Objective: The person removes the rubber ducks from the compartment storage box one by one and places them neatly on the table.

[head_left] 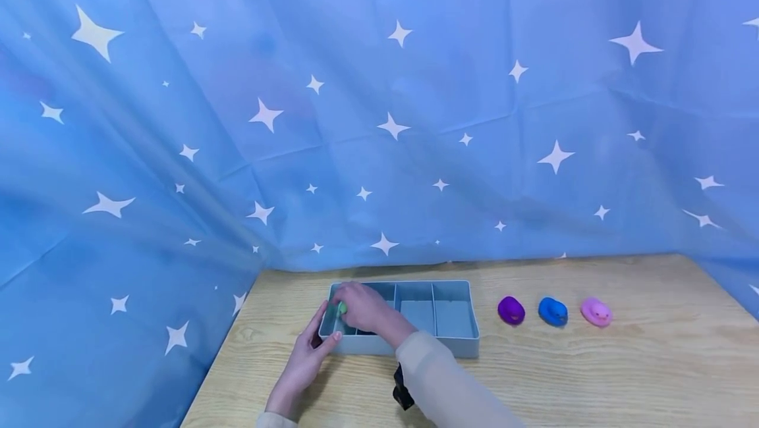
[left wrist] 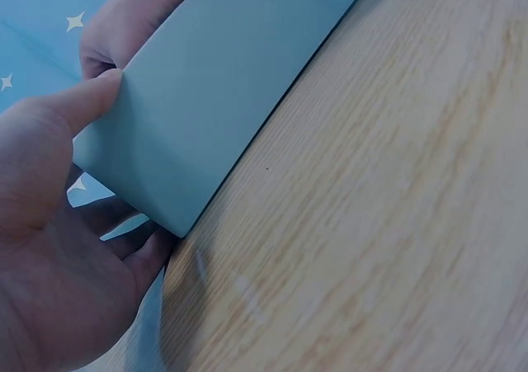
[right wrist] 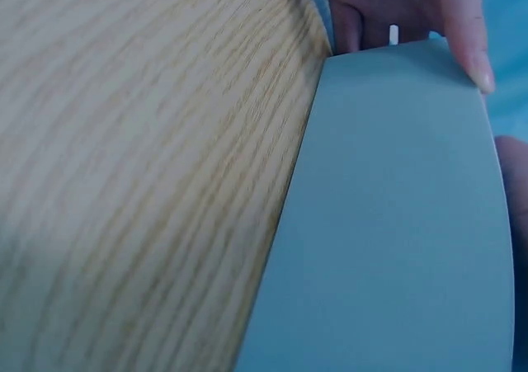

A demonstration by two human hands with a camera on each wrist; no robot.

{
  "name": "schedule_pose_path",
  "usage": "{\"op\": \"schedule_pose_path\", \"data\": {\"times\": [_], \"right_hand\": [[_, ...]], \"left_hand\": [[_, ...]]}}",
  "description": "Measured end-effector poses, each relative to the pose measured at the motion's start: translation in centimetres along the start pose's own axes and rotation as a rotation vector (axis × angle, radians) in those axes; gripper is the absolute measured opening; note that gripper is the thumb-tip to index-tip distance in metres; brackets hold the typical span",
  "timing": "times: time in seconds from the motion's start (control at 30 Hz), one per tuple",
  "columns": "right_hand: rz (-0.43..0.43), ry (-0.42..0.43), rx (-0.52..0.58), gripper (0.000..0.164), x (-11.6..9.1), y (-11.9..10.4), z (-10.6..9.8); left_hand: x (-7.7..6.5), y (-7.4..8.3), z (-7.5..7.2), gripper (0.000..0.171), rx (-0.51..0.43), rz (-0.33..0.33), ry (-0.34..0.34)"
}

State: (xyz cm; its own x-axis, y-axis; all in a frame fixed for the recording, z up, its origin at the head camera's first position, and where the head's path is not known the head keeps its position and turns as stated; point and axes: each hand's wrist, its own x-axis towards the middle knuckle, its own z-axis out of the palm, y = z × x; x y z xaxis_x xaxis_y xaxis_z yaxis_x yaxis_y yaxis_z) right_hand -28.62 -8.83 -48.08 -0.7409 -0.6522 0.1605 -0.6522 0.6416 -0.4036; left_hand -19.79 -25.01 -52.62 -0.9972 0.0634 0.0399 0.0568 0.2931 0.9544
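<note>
A grey-blue divided box (head_left: 409,347) stands on the wooden table, its compartments side by side. My left hand (head_left: 305,355) grips its left end, thumb on the front rim and fingers along the short side; the left wrist view shows this grip at the corner. Reaching over the front wall, my right hand (head_left: 364,309) is down in the leftmost part of the box. It holds a small green toy (head_left: 342,309), mostly hidden by the fingers. In the right wrist view, the box's front wall (right wrist: 396,215) covers most of the right hand.
Right of the box, a purple rubber duck (head_left: 511,310), a blue rubber duck (head_left: 553,311) and a pink rubber duck (head_left: 596,311) sit in a row. A blue star-patterned curtain (head_left: 450,151) hangs behind and left of the table (head_left: 593,375). A black device (head_left: 402,388) shows by the right sleeve.
</note>
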Motion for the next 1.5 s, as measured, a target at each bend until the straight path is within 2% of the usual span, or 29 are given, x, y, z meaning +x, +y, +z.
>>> {"op": "schedule_pose_path", "data": {"times": [0.27,0.43,0.57,0.8,1.03,1.5], "right_hand": [[0.029,-0.076,-0.090,0.030,0.1,-0.7,-0.6],[0.059,-0.084,-0.092,0.030,0.0,-0.8,-0.4],[0.041,-0.062,-0.060,0.029,-0.1,-0.4,-0.3],[-0.007,-0.021,0.169,0.022,-0.4,0.6,-0.8],[0.034,-0.027,0.385,0.023,-0.7,1.0,-1.6],[0.072,-0.003,0.489,0.022,-1.6,0.8,-2.3]], "left_hand": [[0.0,-0.4,0.2,0.074,-0.006,-0.026,-0.007],[0.2,-0.5,0.3,0.074,-0.021,-0.039,-0.017],[0.3,-0.6,0.3,0.074,-0.020,-0.035,-0.017],[0.4,-0.4,0.4,0.074,-0.027,-0.028,-0.022],[0.4,-0.3,0.3,0.075,-0.006,-0.034,-0.022],[0.1,-0.3,0.0,0.076,0.002,-0.045,-0.007]]}}
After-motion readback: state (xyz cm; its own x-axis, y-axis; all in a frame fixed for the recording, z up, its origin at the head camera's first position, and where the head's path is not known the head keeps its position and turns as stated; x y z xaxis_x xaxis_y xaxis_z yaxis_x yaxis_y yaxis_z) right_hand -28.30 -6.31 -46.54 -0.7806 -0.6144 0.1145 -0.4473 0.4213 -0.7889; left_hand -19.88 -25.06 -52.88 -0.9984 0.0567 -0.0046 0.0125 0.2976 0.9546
